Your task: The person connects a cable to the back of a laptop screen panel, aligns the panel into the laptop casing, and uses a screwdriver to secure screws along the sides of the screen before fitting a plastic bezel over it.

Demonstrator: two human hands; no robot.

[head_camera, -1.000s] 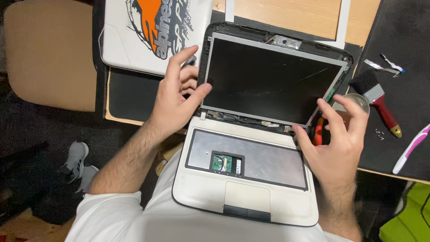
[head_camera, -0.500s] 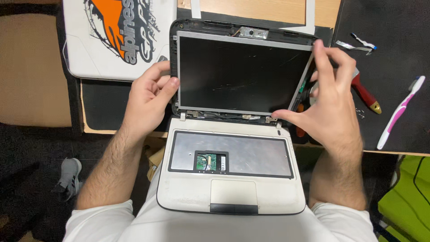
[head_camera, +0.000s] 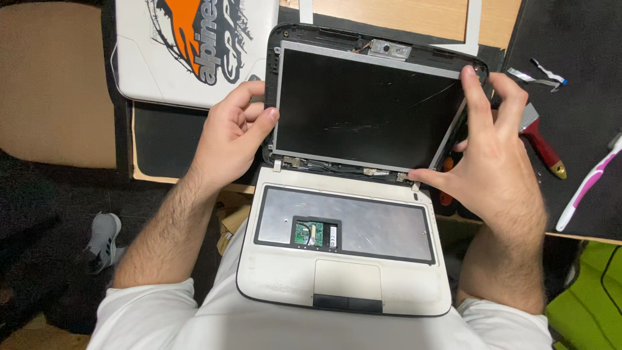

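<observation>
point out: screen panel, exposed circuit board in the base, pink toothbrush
screen panel (head_camera: 363, 110), head view, middle of the dark glass
circuit board (head_camera: 308, 233), head view, green face in the base cutout
pink toothbrush (head_camera: 593, 185), head view, mid handle

A white laptop base (head_camera: 343, 285) with a grey metal plate is showing a green circuit board (head_camera: 306, 234), its screen panel (head_camera: 366, 113) is looking black, and a red-handled scraper (head_camera: 541, 144) is lying on a black mat (head_camera: 570, 39).
</observation>
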